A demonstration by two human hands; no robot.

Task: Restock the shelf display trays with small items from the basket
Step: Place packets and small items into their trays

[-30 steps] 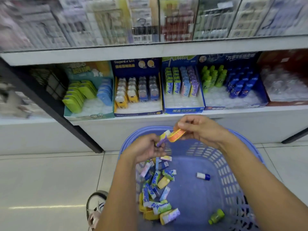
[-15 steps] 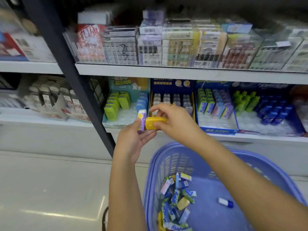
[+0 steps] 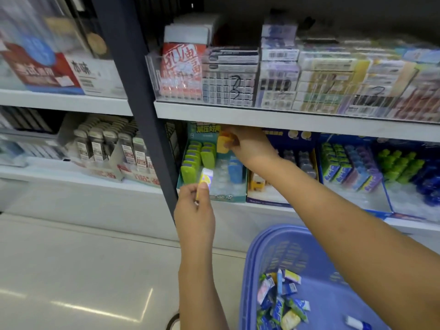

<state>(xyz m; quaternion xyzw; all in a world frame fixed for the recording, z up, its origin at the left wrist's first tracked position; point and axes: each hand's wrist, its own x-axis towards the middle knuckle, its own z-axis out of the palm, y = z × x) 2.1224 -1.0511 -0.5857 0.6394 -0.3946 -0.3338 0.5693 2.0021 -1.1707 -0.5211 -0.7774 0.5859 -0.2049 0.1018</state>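
My right hand [image 3: 250, 146] reaches under the upper shelf and pinches a yellow-orange item [image 3: 223, 143] above the back of the teal display tray [image 3: 228, 196], which holds green items [image 3: 197, 158] on its left and a blue one [image 3: 235, 169] on its right. In front of that tray my left hand [image 3: 194, 206] holds a small yellow and white box [image 3: 206, 178] upright between thumb and fingers. The blue basket [image 3: 281, 248] stands at the lower right with several small packets [image 3: 281, 303] in it.
A dark metal upright [image 3: 138, 96] runs down just left of the teal tray. More blue display trays [image 3: 352, 167] with green, purple and blue items sit to the right. The upper shelf edge [image 3: 285, 117] hangs low over the trays. Pale floor tiles [image 3: 83, 270] lie lower left.
My right hand took the yellow-orange item from beside my left hand and moved it up and back into the teal tray. The left hand stayed in front holding the small box.
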